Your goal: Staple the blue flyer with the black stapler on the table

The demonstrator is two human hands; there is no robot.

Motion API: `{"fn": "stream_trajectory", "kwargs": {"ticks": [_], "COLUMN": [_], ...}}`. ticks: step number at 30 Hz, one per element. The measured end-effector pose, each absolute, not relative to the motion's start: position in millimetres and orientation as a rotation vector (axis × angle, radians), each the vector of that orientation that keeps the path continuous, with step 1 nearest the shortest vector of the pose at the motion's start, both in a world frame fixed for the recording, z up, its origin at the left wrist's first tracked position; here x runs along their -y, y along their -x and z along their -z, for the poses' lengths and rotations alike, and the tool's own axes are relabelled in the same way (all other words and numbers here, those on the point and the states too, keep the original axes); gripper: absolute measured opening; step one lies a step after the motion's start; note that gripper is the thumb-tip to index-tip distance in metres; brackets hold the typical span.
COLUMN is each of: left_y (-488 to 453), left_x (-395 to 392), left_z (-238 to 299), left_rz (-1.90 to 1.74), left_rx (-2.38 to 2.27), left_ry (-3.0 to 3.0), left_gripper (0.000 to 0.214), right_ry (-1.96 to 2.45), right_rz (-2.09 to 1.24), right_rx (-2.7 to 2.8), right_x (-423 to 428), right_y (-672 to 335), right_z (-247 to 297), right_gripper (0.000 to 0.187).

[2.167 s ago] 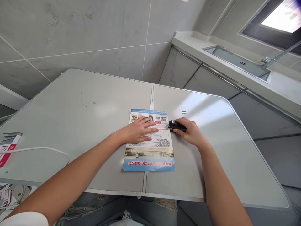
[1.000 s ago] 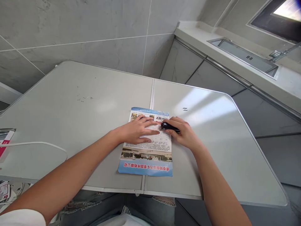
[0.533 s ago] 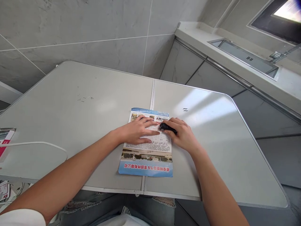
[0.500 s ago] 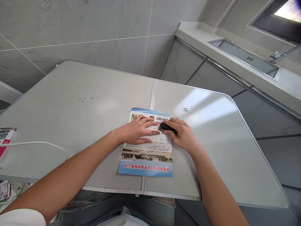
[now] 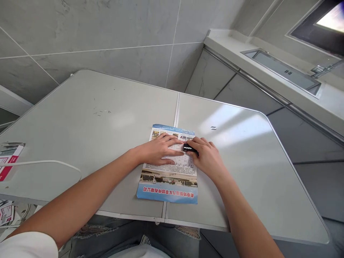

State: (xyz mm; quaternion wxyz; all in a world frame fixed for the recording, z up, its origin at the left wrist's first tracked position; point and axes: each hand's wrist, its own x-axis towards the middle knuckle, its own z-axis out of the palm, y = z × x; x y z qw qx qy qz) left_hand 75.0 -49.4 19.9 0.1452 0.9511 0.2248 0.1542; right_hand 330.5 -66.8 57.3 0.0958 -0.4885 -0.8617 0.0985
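L hand [image 5: 159, 149] is laid flat, spread wide, on leaflet [image 5: 173, 171] on table [image 5: 255, 172], & stapler [image 5: 188, 147] is gripped in R hand [image 5: 207, 156].

Across its central seam [image 5: 176, 111], the pale grey table [image 5: 242, 168] carries a printed leaflet [image 5: 172, 172], with two small strips [image 5: 213, 128] at its 2 o'clock, scattered specks [image 5: 99, 115] at 10, and a red-and-white packet [image 5: 10, 169] crossed by a white cable [image 5: 53, 162] at 9.
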Motion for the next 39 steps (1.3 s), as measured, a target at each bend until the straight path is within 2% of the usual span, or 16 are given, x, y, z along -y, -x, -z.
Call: {"fn": "stream_trajectory", "kwargs": {"ticks": [5,9,13,19,22,24,26,29,34,39], "left_y": [-75,-74,-73,-73,-71,-68,-62,-46,-23,-23], "left_x": [51,50,50,50,49,47,41,28,13,13], "left_z": [-26,-29,-26,-21,-25,-28,-30,-29,-30,-33], "left_rz": [-0.5,-0.503,-0.467,-0.46,-0.554,-0.755,-1.051,-1.365,-1.482,-1.415], "left_rx": [-0.638,-0.64,-0.673,-0.706,-0.743,-0.84,-0.968,-0.981,-0.642,-0.52], "left_ry": [-2.691,-2.701,-2.753,-2.754,-2.657,-2.464,-2.119,-1.483,-0.859,-0.709], "left_gripper": [0.045,0.045,0.049,0.05,0.042,0.04,0.036,0.016,0.026,0.03], "right_ry": [1.47,1.375,1.493,1.866,1.937,1.832,1.629,1.484,1.482,1.487], "right_rz": [-0.174,-0.272,-0.343,-0.094,0.048,0.037,-0.126,-0.363,-0.425,-0.36], "right_rx": [2.599,2.557,2.515,2.199,1.898,1.801,1.884,2.034,2.219,2.141], "right_x": [70,71,74,90,103,112,121,130,137,146], "right_y": [-324,-336,-361,-396,-389,-367,-335,-284,-245,-281], "right_z": [-56,-58,-63,-55,-56,-61,-64,-61,-44,-35], "right_gripper": [0.018,0.024,0.03,0.032,0.037,0.039,0.038,0.041,0.041,0.05]}}
